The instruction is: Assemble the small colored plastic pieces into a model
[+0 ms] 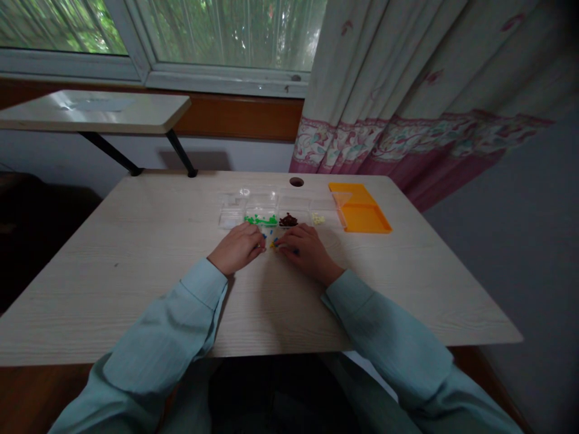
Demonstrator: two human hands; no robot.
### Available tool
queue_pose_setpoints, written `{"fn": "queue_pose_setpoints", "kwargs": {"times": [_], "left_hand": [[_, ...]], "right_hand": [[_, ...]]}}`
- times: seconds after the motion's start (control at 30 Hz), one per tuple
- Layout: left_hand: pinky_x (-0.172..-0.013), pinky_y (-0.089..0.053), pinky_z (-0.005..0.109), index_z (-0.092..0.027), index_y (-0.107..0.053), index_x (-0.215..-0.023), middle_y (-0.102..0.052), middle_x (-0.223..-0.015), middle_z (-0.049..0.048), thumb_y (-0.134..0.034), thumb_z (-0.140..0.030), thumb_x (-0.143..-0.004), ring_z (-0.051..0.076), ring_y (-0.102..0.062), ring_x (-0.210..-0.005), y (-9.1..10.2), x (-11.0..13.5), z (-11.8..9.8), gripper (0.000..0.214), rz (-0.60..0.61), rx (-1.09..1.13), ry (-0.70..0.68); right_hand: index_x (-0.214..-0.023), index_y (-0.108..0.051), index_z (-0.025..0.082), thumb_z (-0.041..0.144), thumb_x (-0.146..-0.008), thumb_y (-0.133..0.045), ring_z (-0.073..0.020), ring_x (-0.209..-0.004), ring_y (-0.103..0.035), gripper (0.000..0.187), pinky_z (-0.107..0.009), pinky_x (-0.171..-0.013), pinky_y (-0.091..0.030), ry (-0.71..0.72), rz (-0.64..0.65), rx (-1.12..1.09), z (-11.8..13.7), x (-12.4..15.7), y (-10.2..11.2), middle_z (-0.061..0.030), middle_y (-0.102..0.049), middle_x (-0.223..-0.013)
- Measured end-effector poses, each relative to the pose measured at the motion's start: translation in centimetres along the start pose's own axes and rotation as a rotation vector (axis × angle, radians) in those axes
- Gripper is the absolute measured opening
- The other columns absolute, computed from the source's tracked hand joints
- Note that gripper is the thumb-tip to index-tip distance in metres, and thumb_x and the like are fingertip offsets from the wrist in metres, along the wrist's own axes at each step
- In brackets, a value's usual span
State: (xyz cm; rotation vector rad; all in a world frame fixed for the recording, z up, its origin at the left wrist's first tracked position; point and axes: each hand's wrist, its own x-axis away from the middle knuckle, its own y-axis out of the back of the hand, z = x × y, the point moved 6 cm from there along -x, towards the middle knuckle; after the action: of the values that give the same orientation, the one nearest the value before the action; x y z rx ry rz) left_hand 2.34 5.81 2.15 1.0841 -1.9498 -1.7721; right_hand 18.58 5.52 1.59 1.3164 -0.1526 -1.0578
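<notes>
Left hand and right hand close together over a pale desk, with small blue and yellow pieces around the fingertips. Just beyond, a clear compartment tray with green bits, dark brown bits and cream bits. To the right, an orange tray; far, a window.

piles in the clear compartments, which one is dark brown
The dark brown pieces, just beyond the right hand, form the middle pile, with green pieces to their left and pale yellow pieces to their right. Only they are dark.
</notes>
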Motion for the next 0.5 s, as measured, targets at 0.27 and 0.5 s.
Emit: {"fn": "queue_pose_setpoints", "kwargs": {"times": [0.27,0.5], "left_hand": [[-0.084,-0.043,0.036,-0.017,-0.060,-0.089,-0.058,-0.091,0.0071,-0.049,-0.031,-0.094,0.021,-0.051,-0.093,1.2,-0.2,-0.6,0.018,-0.107,0.152,0.016],[-0.083,-0.043,0.035,-0.017,-0.059,-0.089,-0.058,-0.091,0.0064,-0.048,-0.035,-0.095,0.020,-0.052,-0.092,1.5,-0.4,-1.2,0.022,-0.146,0.259,0.002]], "right_hand": [[-0.099,-0.071,0.025,0.031,-0.088,-0.062,-0.0209,-0.095,-0.055,0.015,-0.037,-0.088,-0.038,0.029,-0.047,0.003,0.5,-0.1,0.4,-0.0045,-0.069,-0.094],[-0.092,-0.072,0.026,0.039,-0.090,-0.060,-0.0192,-0.089,-0.056,0.018,-0.035,-0.084,-0.039,0.058,-0.146,0.030,1.8,-0.3,1.1,-0.0028,-0.070,-0.085]]}}
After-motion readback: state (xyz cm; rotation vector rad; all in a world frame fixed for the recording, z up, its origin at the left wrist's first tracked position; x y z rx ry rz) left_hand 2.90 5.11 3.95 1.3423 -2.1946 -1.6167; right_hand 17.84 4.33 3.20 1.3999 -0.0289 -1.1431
